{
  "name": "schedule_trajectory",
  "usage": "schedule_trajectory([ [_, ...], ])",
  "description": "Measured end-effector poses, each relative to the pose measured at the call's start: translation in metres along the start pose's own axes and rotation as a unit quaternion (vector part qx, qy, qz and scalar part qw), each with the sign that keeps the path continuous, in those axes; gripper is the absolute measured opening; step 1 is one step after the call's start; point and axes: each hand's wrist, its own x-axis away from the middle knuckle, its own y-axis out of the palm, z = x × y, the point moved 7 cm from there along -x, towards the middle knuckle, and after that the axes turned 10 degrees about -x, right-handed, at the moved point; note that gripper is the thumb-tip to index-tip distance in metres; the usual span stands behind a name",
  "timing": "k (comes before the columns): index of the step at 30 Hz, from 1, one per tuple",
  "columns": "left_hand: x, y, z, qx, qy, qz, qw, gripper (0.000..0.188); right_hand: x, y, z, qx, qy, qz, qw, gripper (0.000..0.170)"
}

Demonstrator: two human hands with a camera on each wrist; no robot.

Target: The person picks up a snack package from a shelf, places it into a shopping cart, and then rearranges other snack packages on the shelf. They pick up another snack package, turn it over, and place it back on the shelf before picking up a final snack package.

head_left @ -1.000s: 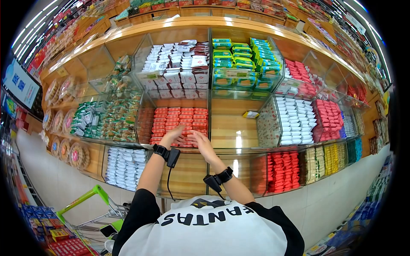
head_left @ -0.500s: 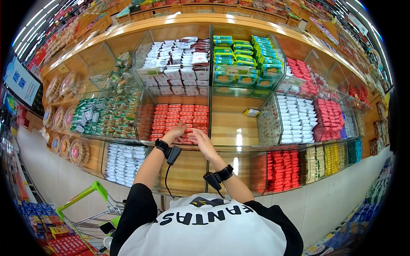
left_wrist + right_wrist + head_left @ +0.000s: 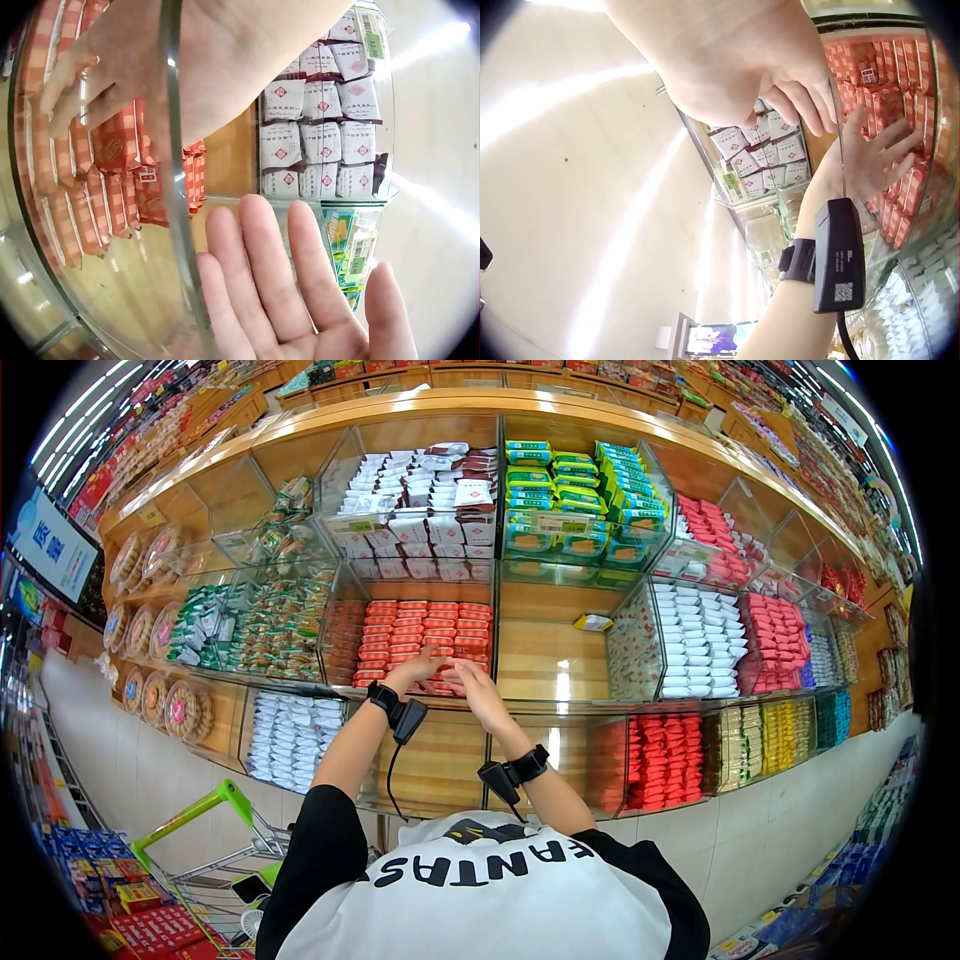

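Note:
Red checked snack packets (image 3: 425,635) are stacked in rows in a clear-walled bin in the middle tier. My left hand (image 3: 410,674) is over the front of these packets, fingers extended and spread; in the right wrist view the left hand (image 3: 859,169) shows behind the bin's clear front panel. Beside it, the right hand (image 3: 478,695) slants in from the right, fingertips near the left hand. The left wrist view shows the right hand (image 3: 277,300) palm up, fingers straight, nothing in it. Both wrists carry black strapped cameras.
Behind are white-and-brown packets (image 3: 415,490) and green-yellow packets (image 3: 560,495). One yellow-and-white packet (image 3: 592,623) lies in the bin to the right. White packets (image 3: 697,640) fill another bin. A green-handled shopping cart (image 3: 190,825) stands at lower left.
The head view has shifted slightly. Both hands stay over the front of the red packets, the right one drawing slightly nearer the left. No packet has visibly moved.

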Motion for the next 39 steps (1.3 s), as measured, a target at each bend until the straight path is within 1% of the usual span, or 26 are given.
schedule_trajectory([
  [3,0.000,0.000,-0.001,0.000,-0.015,0.004,1.000,0.062,0.001,0.001,0.000,0.009,0.005,-0.006,1.000,0.036],
  [10,0.010,-0.003,0.007,-0.003,-0.004,0.003,1.000,0.061,0.001,0.000,-0.001,0.017,0.002,-0.015,1.000,0.035],
  [12,0.006,-0.002,0.005,-0.021,-0.014,-0.002,1.000,0.061,0.001,0.001,-0.001,0.018,0.006,-0.017,1.000,0.034],
  [16,-0.009,0.000,-0.007,0.001,-0.011,0.015,1.000,0.062,-0.002,0.000,0.001,0.016,-0.002,-0.024,1.000,0.034],
  [18,-0.016,0.003,-0.009,-0.024,0.014,-0.009,1.000,0.062,-0.002,0.000,0.003,0.017,-0.001,-0.024,1.000,0.034],
  [19,-0.020,0.004,-0.011,-0.024,0.014,-0.009,1.000,0.062,-0.002,0.000,0.003,0.013,-0.009,-0.028,0.999,0.033],
  [25,-0.014,0.001,-0.007,-0.025,-0.005,0.006,1.000,0.055,0.000,0.002,-0.002,0.020,-0.009,-0.028,0.999,0.033],
  [27,-0.013,0.001,-0.006,-0.007,-0.011,0.009,1.000,0.049,0.001,0.002,-0.003,0.022,-0.007,-0.027,0.999,0.033],
  [30,-0.034,0.004,-0.022,-0.004,-0.012,-0.004,1.000,0.052,0.001,0.002,-0.002,0.035,-0.004,-0.027,0.999,0.033],
  [32,-0.040,0.006,-0.026,-0.005,-0.006,0.004,1.000,0.053,0.001,0.002,-0.003,0.030,-0.008,-0.029,0.999,0.033],
  [34,-0.042,0.007,-0.028,-0.006,0.000,0.013,1.000,0.055,0.001,0.001,-0.002,0.028,-0.012,-0.032,0.999,0.032],
  [36,-0.042,0.007,-0.027,-0.021,0.024,0.018,0.999,0.058,0.001,0.002,-0.002,0.025,-0.016,-0.034,0.999,0.032],
  [39,-0.041,0.005,-0.024,-0.034,0.028,0.017,0.999,0.060,0.001,0.002,-0.004,0.055,-0.026,-0.029,0.998,0.030],
])
